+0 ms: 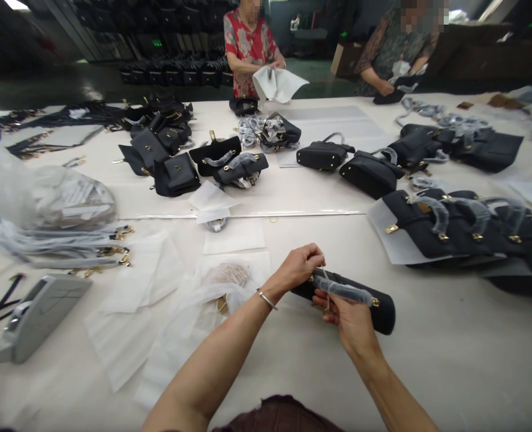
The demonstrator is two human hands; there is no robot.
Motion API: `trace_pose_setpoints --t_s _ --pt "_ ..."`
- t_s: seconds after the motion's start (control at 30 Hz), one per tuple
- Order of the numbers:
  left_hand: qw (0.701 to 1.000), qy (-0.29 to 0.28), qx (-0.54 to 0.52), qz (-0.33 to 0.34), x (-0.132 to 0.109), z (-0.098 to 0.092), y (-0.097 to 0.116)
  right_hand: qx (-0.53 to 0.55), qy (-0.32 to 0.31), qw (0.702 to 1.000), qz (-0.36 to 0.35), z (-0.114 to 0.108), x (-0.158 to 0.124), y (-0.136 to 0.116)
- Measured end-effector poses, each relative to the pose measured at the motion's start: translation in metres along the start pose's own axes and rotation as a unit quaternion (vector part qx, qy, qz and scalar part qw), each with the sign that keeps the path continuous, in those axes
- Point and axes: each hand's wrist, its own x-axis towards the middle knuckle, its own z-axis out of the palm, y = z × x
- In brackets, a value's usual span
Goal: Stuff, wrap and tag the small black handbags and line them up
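A black handbag (385, 312) lies on the white table in front of me, its top handle (349, 290) wrapped in clear plastic and fixed with gold hardware. My left hand (302, 264) is above the handle's left end, thumb and fingers pinched on a thin pale string (323, 271). The string runs down past the handle toward my right hand (344, 315). That hand is at the near side of the handle, its fingers closed around the string's lower part. The bag's underside is hidden.
Wrapped-handle black bags (450, 222) stand in a row at right; more bags (176, 174) lie farther back. Left are plastic-wrapped straps (68, 246), a grey tape dispenser (45, 318) and white paper sheets (135, 282). A plastic bag (212, 300) lies beside my left forearm. Two people work across the table.
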Motion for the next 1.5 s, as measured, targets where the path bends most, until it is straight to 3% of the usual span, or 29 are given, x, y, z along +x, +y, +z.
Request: trace_pose_setpoints --t_s 0.1,0.23,0.37,0.5,0.67,0.8,0.93,1.07,1.27,1.5 --pt "0.987 0.015 -0.158 -0.023 -0.003 -0.002 -0.003 -0.024 -0.022 0.999 0.036 -0.009 -0.008 0.004" --pt "0.972 0.042 -0.225 -0.046 -0.008 0.000 -0.006 -0.058 -0.047 0.996 0.046 -0.018 -0.020 0.009" --pt "0.965 0.058 -0.252 -0.044 -0.015 0.005 -0.007 -0.126 -0.019 0.991 -0.052 -0.023 -0.031 0.018" --pt "0.965 0.051 -0.256 -0.003 -0.025 0.006 -0.008 -0.210 0.015 0.958 -0.195 -0.022 -0.035 0.027" --pt "0.944 0.056 -0.326 -0.014 -0.035 0.005 -0.012 -0.233 -0.013 0.946 -0.223 0.000 -0.029 0.016" --pt "0.946 0.089 -0.312 -0.009 -0.040 0.009 -0.013 -0.263 -0.018 0.946 -0.191 0.014 -0.015 -0.002" --pt "0.953 0.107 -0.282 0.020 -0.043 0.013 -0.016 -0.269 0.031 0.944 -0.189 0.014 -0.006 -0.006" --pt "0.956 0.094 -0.279 0.017 -0.046 0.011 -0.021 -0.250 0.042 0.948 -0.195 0.012 -0.006 -0.002" --pt "0.985 0.085 -0.149 0.009 -0.050 0.007 -0.018 -0.256 0.047 0.943 -0.207 0.012 -0.008 0.000" --pt "0.986 0.074 -0.150 -0.014 -0.045 0.012 -0.012 -0.252 0.033 0.946 -0.200 0.009 -0.010 0.000"
